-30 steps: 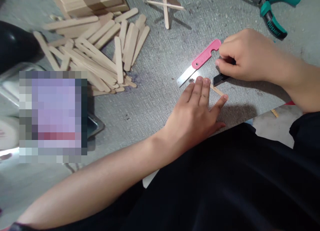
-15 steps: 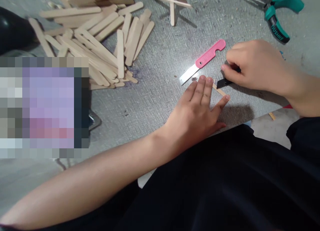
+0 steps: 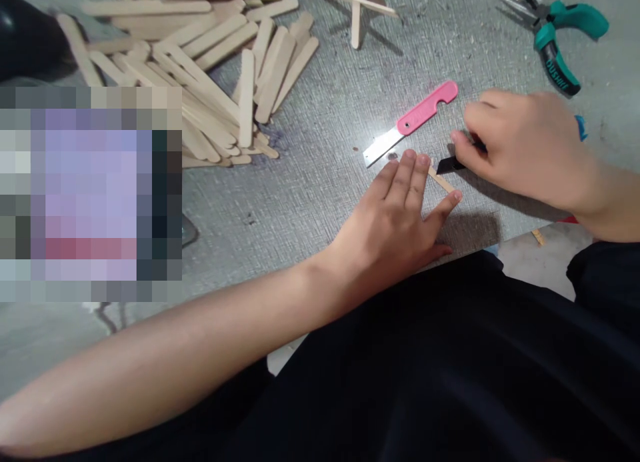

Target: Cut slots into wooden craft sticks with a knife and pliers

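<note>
Grey table (image 3: 310,202) — sticks (image 3: 246,99), knife (image 3: 425,109), pliers (image 3: 553,55)

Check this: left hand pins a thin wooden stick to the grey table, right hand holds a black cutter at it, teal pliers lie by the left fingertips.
Wrong on one count: the pink-handled blade lies by the fingertips of the left hand, not the teal pliers, which lie beyond the right hand. The head view shows it.

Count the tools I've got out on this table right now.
3: a pink-handled blade lying mid-table, teal pliers at the top right, and a black cutter pinched in the right hand. More may hide behind that hand.
</note>
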`<state>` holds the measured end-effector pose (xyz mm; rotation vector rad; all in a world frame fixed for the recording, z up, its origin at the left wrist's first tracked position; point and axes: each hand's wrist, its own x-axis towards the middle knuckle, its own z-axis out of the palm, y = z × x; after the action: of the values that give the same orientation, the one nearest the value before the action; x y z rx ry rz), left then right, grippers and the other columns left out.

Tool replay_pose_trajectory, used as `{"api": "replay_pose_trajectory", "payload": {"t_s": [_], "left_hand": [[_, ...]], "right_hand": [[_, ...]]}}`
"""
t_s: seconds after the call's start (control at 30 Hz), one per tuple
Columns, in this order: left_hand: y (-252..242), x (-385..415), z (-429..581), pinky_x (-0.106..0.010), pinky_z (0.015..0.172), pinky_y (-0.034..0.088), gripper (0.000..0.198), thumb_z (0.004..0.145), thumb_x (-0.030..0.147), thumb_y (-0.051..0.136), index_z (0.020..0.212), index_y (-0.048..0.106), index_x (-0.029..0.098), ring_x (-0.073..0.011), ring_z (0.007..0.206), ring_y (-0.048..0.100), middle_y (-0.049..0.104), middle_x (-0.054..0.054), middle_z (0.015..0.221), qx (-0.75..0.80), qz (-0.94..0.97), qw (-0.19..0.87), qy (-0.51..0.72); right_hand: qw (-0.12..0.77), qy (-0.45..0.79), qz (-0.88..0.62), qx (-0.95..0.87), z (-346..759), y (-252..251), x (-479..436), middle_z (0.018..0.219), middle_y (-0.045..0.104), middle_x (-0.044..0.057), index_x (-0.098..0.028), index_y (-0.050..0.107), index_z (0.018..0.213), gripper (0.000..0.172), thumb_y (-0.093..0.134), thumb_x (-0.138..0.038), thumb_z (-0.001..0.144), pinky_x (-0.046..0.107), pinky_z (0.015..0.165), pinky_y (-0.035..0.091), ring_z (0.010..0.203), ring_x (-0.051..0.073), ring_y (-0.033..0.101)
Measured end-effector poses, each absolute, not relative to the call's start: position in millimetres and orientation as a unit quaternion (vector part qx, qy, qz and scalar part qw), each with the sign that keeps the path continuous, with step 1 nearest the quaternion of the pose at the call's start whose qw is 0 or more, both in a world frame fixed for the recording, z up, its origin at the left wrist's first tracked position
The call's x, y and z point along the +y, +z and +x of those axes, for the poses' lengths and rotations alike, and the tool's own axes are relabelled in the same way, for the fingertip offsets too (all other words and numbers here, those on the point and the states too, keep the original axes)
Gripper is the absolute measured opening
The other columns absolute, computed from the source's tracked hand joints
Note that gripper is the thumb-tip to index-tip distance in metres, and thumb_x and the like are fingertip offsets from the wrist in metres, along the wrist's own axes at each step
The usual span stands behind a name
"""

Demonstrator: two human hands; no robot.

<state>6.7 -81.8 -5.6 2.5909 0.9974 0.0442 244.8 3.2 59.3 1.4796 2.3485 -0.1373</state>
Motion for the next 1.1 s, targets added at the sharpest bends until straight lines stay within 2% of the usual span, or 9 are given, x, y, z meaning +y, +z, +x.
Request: {"api": "replay_pose_trajectory", "payload": {"t_s": [0.07, 0.13, 0.27, 0.37, 0.47, 0.57, 0.63, 1.0, 1.1], "left_hand": [[-6.1, -81.9, 6.7, -0.075, 0.152, 0.035, 0.092, 0.116, 0.065, 0.080, 0.191, 0.050, 0.022, -0.0584, 0.188, 0.033, 0.034, -0.028, 0.202, 0.352, 0.918, 0.179, 0.022], [-5.3, -81.9, 6.9, -0.075, 0.152, 0.036, 0.091, 0.116, 0.064, 0.080, 0.191, 0.050, 0.021, -0.0580, 0.187, 0.035, 0.036, -0.028, 0.201, 0.351, 0.919, 0.177, 0.030], [-0.1, -81.1, 8.7, -0.075, 0.149, 0.041, 0.091, 0.114, 0.060, 0.083, 0.189, 0.052, 0.019, -0.0581, 0.186, 0.039, 0.043, -0.031, 0.198, 0.349, 0.921, 0.172, 0.031], [2.6, -80.6, 10.7, -0.076, 0.149, 0.041, 0.085, 0.115, 0.057, 0.082, 0.187, 0.056, 0.020, -0.0571, 0.186, 0.041, 0.045, -0.029, 0.197, 0.357, 0.917, 0.175, 0.030], [1.5, -80.4, 11.4, -0.075, 0.151, 0.038, 0.083, 0.113, 0.054, 0.084, 0.185, 0.059, 0.021, -0.0563, 0.187, 0.039, 0.042, -0.027, 0.199, 0.360, 0.913, 0.188, 0.039], [-1.2, -80.1, 10.1, -0.075, 0.153, 0.034, 0.083, 0.114, 0.055, 0.082, 0.186, 0.058, 0.021, -0.0575, 0.188, 0.034, 0.037, -0.026, 0.202, 0.356, 0.913, 0.195, 0.032], [-2.7, -79.9, 8.8, -0.076, 0.153, 0.031, 0.084, 0.115, 0.057, 0.078, 0.188, 0.055, 0.020, -0.0582, 0.189, 0.031, 0.035, -0.025, 0.203, 0.353, 0.914, 0.197, 0.025], [-8.2, -82.6, 7.9, -0.076, 0.154, 0.027, 0.084, 0.116, 0.058, 0.072, 0.187, 0.054, 0.017, -0.0593, 0.190, 0.028, 0.031, -0.025, 0.205, 0.356, 0.910, 0.208, 0.051], [-5.7, -81.4, 8.0, -0.076, 0.154, 0.028, 0.087, 0.115, 0.059, 0.073, 0.188, 0.052, 0.017, -0.0595, 0.190, 0.028, 0.031, -0.025, 0.205, 0.353, 0.913, 0.202, 0.032]], "right_hand": [[0.223, 0.001, 0.528, 0.819, 237.5, 65.4, -7.4, 0.119, 0.080, 0.016, -0.024, 0.080, 0.130, 0.063, 0.023, -0.052, 0.123, 0.044, 0.068, 0.026, 0.084, 0.030, 0.064], [0.236, 0.018, 0.537, 0.810, 230.7, 71.1, -18.3, 0.119, 0.080, 0.016, -0.025, 0.081, 0.125, 0.066, 0.019, -0.045, 0.124, 0.043, 0.066, 0.026, 0.075, 0.026, 0.058], [0.201, 0.009, 0.523, 0.828, 222.9, 79.7, -29.1, 0.109, 0.079, 0.011, -0.027, 0.082, 0.116, 0.053, 0.029, -0.033, 0.122, 0.040, 0.066, 0.027, 0.067, 0.020, 0.050], [0.236, 0.021, 0.507, 0.829, 223.3, 81.0, -19.5, 0.111, 0.078, 0.012, -0.025, 0.080, 0.116, 0.051, 0.029, -0.029, 0.120, 0.042, 0.066, 0.027, 0.068, 0.022, 0.048], [0.251, 0.024, 0.482, 0.839, 228.3, 76.2, 2.9, 0.105, 0.074, 0.010, -0.025, 0.069, 0.097, 0.036, 0.039, -0.029, 0.117, 0.043, 0.068, 0.025, 0.073, 0.023, 0.045], [0.189, -0.055, 0.449, 0.872, 235.1, 66.4, 27.9, 0.092, 0.064, 0.006, -0.026, 0.041, 0.080, 0.034, 0.047, -0.033, 0.112, 0.042, 0.072, 0.025, 0.080, 0.024, 0.041], [0.173, -0.095, 0.441, 0.875, 239.2, 59.1, 40.9, 0.082, 0.055, 0.005, -0.027, 0.032, 0.076, 0.039, 0.051, -0.034, 0.108, 0.042, 0.072, 0.025, 0.078, 0.024, 0.037], [0.106, -0.165, 0.401, 0.895, 247.0, 47.7, 56.1, 0.067, 0.039, -0.001, -0.027, 0.027, 0.070, 0.042, 0.054, -0.029, 0.102, 0.041, 0.074, 0.025, 0.070, 0.020, 0.032], [0.096, -0.177, 0.399, 0.895, 245.8, 48.9, 56.3, 0.065, 0.041, -0.001, -0.027, 0.029, 0.070, 0.041, 0.056, -0.028, 0.100, 0.041, 0.075, 0.027, 0.069, 0.020, 0.034]]}}
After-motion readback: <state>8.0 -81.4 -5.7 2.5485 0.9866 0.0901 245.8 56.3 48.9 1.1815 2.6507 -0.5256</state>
